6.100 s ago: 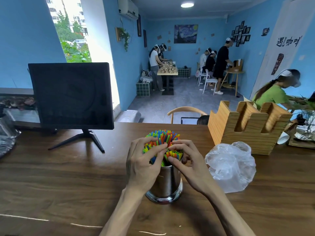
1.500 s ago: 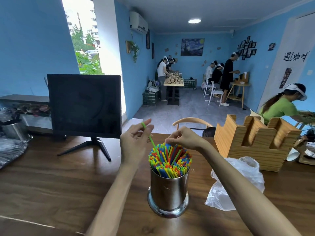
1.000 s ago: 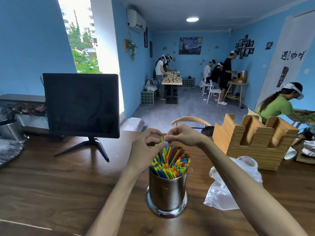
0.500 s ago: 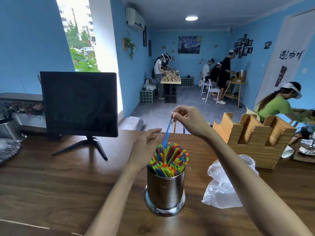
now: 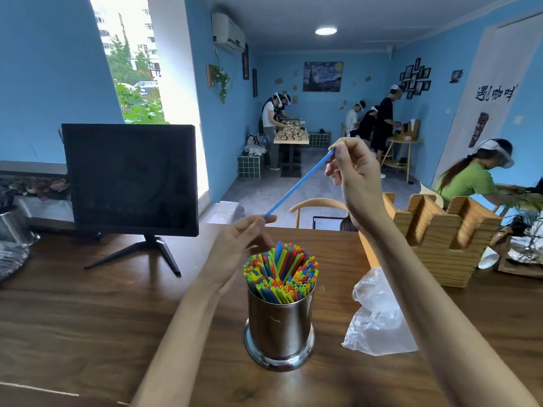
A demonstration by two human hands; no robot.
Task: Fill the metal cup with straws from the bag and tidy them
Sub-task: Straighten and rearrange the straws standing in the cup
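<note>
A polished cylindrical metal cup [image 5: 279,324] with a flared base stands upright on the dark wooden table [image 5: 88,312], near its front edge. It is packed to the rim with thin plastic straws [image 5: 281,273] in green, yellow, orange, red and blue; their cut ends sit at uneven heights, and those toward the back rise above the rest. One long blue straw [image 5: 298,186] is clear of the cup and slants upward to the right. The right hand [image 5: 357,174] pinches its upper end between thumb and fingers. The left hand [image 5: 241,248], just behind the cup, has its fingertips closed on the lower end. A crumpled clear plastic bag [image 5: 379,315] lies on the table just right of the cup and looks flat. A slotted wooden holder [image 5: 435,239] stands behind the bag, and a black monitor [image 5: 129,180] at far left.
</note>
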